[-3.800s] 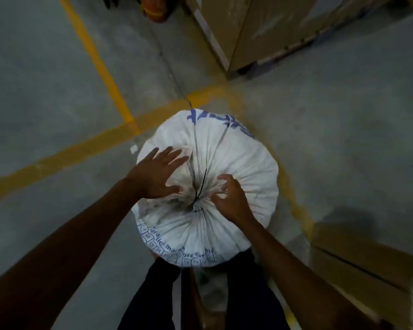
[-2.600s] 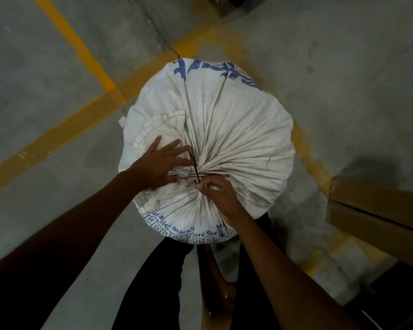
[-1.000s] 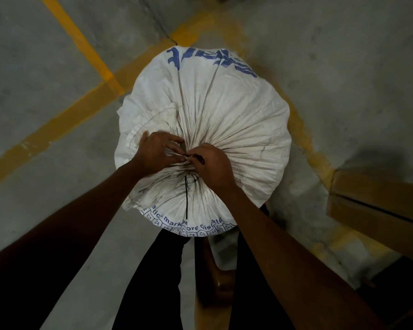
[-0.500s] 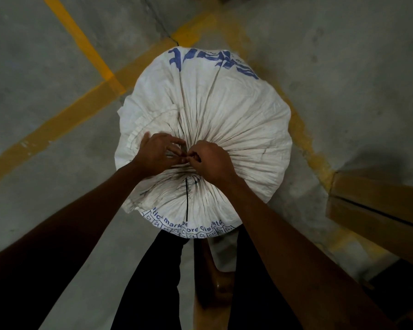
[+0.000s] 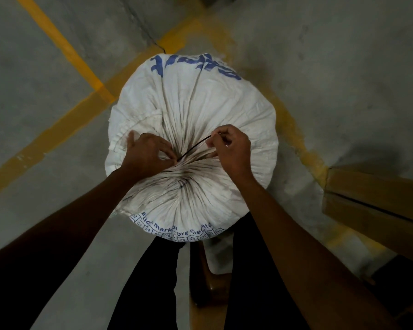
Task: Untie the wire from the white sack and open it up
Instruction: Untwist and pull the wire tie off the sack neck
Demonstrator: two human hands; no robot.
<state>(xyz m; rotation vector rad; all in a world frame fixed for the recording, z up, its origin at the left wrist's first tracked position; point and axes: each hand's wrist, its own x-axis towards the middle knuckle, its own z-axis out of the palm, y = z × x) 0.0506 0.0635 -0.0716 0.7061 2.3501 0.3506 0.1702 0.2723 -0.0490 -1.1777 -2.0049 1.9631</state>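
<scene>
A full white sack (image 5: 200, 108) with blue print stands upright on the floor, its mouth gathered into tight pleats at the centre. A thin black wire (image 5: 194, 147) runs taut from the gathered knot up and to the right. My right hand (image 5: 229, 148) pinches the wire's far end between thumb and fingers. My left hand (image 5: 146, 155) presses on the pleats just left of the knot, its fingertips pinching the fabric where the wire emerges.
Grey concrete floor with yellow painted lines (image 5: 65, 115) surrounds the sack. Brown cardboard boxes (image 5: 377, 198) sit close at the right. My dark trouser legs (image 5: 153, 282) stand right behind the sack, with a brown object (image 5: 208, 277) between them.
My right hand has moved away to the right, drawing the wire out taut from the knot. The loose wire end that hung down toward me is gone from there. My left hand stays at the knot.
</scene>
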